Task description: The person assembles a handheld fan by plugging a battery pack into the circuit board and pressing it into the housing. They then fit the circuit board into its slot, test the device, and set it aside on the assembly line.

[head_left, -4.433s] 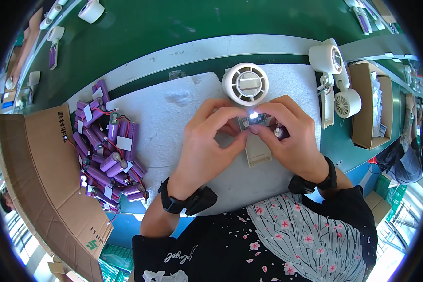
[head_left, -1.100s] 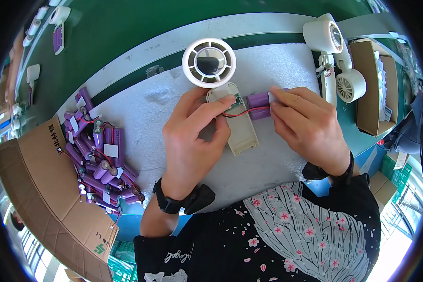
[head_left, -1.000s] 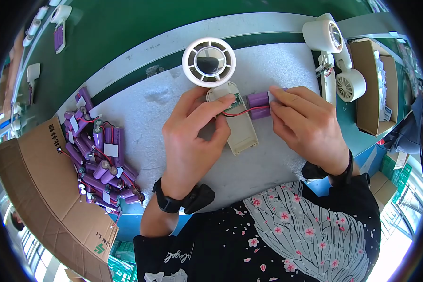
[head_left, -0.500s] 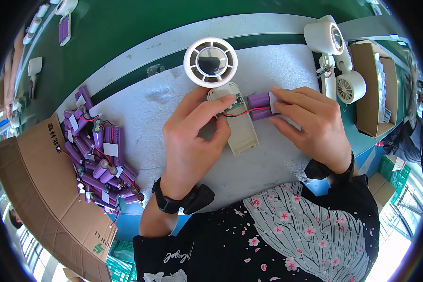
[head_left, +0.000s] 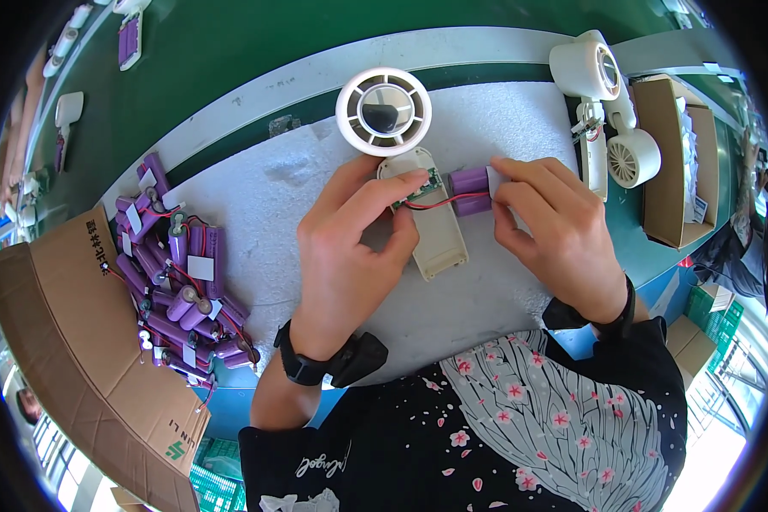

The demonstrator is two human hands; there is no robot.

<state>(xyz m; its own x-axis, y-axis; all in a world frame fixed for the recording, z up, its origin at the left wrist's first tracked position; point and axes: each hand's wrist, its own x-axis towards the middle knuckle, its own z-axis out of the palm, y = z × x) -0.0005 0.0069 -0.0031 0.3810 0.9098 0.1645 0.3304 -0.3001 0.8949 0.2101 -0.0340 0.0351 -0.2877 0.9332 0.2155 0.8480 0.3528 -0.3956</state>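
Note:
A white handheld fan (head_left: 439, 243) lies with its handle shell opened toward me and its round head (head_left: 384, 111) pointing away. My left hand (head_left: 350, 235) is closed on the handle, thumb and forefinger at the small green circuit board (head_left: 427, 183) inside it. Just right of the handle, my right hand (head_left: 563, 222) pinches a purple two-cell battery pack (head_left: 469, 189) at its end, by a white tab (head_left: 493, 181). Red and black wires (head_left: 435, 203) run from the pack to the board, partly hidden under my left fingers.
A white foam mat (head_left: 273, 205) lies beneath the work. Purple battery packs (head_left: 183, 282) are heaped at left beside a cardboard box flap (head_left: 94, 341). More white fans (head_left: 584, 72) stand at right, near an open carton (head_left: 664, 162). A green belt (head_left: 256, 43) carries partly assembled fans.
My right fingers have shifted slightly at the end of the battery pack, more curled now. My left hand stays put. Fans on the green belt have moved away and a little right.

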